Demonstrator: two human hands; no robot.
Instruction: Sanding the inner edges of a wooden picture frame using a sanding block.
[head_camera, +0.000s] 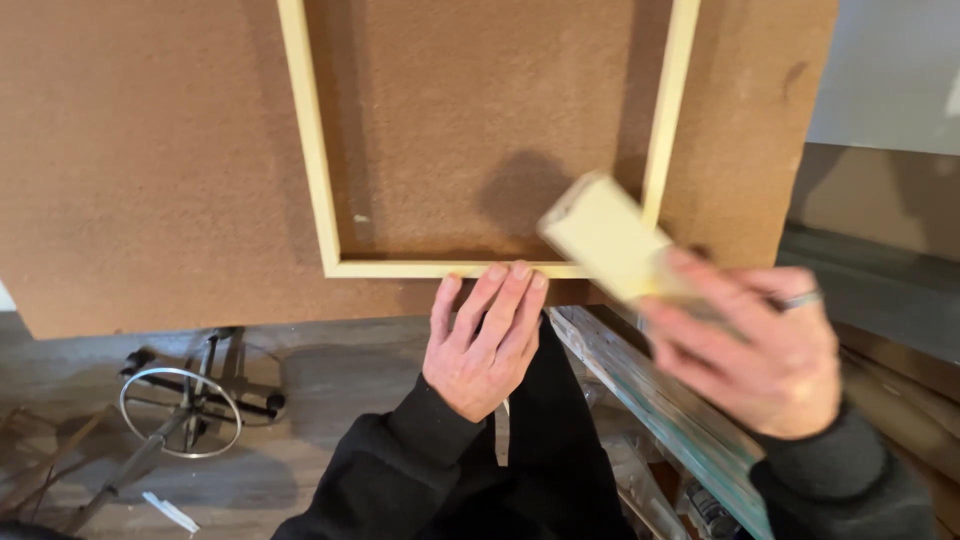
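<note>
On the brown board (150, 150), the pale wooden frame (440, 268) lies flat. Left hand (485, 345) presses its lower rail with fingers open; right hand (760, 345) grips a blurred pale block (600, 235). If the pressing slackens, the frame could slide.

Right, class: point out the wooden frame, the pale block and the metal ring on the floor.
wooden frame (420, 268): head view, on its bottom rail.
pale block (600, 235): head view, on its broad face above the right hand.
metal ring (124, 412): head view, on the rim's left side.
</note>
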